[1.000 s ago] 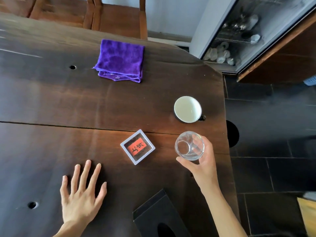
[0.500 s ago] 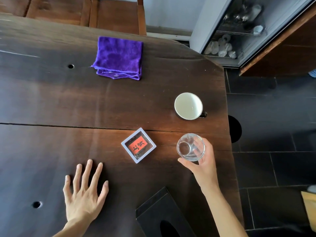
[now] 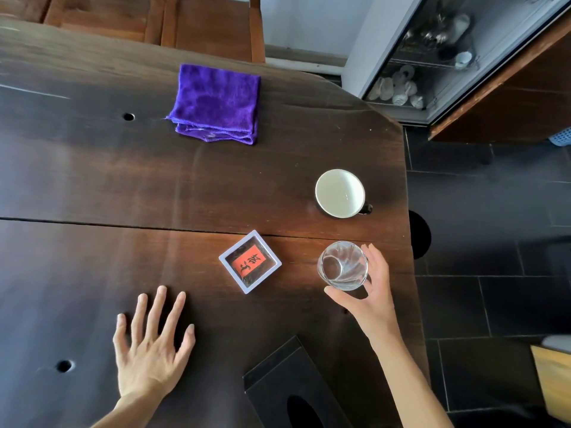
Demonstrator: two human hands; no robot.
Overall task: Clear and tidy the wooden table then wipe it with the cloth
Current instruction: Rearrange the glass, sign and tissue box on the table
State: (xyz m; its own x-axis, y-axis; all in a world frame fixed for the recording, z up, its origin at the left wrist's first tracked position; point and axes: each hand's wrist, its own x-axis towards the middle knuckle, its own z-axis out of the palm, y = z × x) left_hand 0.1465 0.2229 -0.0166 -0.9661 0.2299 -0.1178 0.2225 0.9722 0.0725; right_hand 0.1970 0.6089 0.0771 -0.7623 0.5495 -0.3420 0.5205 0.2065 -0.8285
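Note:
On the dark wooden table (image 3: 92,180) my right hand (image 3: 370,298) is wrapped around a clear drinking glass (image 3: 343,265) near the right edge. My left hand (image 3: 151,347) lies flat on the wood with fingers spread, holding nothing. A folded purple cloth (image 3: 216,103) rests at the far side. A white cup (image 3: 340,193) with a dark handle stands just beyond the glass. Left of the glass sits a small square white-framed box (image 3: 250,265) with a red label.
A black tissue box (image 3: 293,387) stands at the near edge between my arms. Wooden chairs (image 3: 213,26) line the far side. A glass-fronted cabinet (image 3: 432,57) stands at the upper right. Dark floor tiles (image 3: 494,242) lie right of the table, whose top has small round holes.
The view has shifted slightly. My right hand stays closed around the glass in about the same spot, and my left hand stays flat on the table.

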